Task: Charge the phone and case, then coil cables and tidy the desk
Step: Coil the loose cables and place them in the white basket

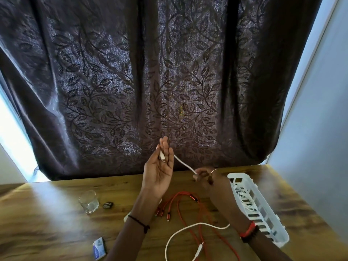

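My left hand [160, 166] is raised above the desk, palm toward me, with the plug end of a white cable [183, 164] pinched between its fingers. That cable runs right to my right hand [209, 178], which pinches it a short way along. The rest of the white cable hangs down and loops on the wooden desk [56, 223] near the front edge. A red multi-head cable [188, 206] lies spread on the desk under my arms. A white slotted basket [261, 210] at the right holds a coiled white cable.
A clear glass [88, 201] stands at the left of the desk beside a small dark object [107, 205]. A small blue and white packet [99, 248] lies at the front left. A dark leaf-patterned curtain [150, 81] hangs behind the desk, and a pale wall closes the right side.
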A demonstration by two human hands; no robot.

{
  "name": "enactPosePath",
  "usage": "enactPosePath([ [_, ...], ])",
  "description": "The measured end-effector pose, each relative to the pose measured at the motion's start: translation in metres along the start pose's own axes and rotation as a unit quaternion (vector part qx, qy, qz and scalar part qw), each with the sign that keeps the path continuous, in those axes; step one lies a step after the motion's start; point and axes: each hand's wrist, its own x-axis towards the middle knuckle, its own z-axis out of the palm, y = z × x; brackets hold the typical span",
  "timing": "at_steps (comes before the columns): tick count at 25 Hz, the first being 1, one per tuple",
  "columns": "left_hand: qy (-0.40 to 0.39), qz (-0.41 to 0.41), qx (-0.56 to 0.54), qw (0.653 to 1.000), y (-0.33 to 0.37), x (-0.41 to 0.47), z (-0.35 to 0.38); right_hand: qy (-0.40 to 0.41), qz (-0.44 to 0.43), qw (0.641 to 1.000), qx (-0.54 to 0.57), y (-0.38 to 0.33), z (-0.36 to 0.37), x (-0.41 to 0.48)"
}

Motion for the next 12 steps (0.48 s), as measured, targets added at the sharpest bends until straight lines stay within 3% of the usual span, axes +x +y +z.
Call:
enactPosePath([
  [4,-0.013,0.083,0.248,0.965,-0.011,0.006,0.006,-0.073,-0.068,0.981,-0.169,-0.006,-0.007,-0.004],
  [8,-0.026,0.153,0.398,0.904,-0.026,0.011,0.006,-0.037,-0.144,0.963,-0.225,-0.016,-0.013,-0.006],
  [9,-0.030,0.174,0.466,0.867,-0.029,0.012,0.006,-0.008,-0.178,0.955,-0.238,-0.017,-0.014,-0.005],
  [12,-0.051,0.221,0.683,0.694,-0.037,0.013,0.005,0.036,-0.209,0.953,-0.217,-0.019,-0.018,-0.003],
])
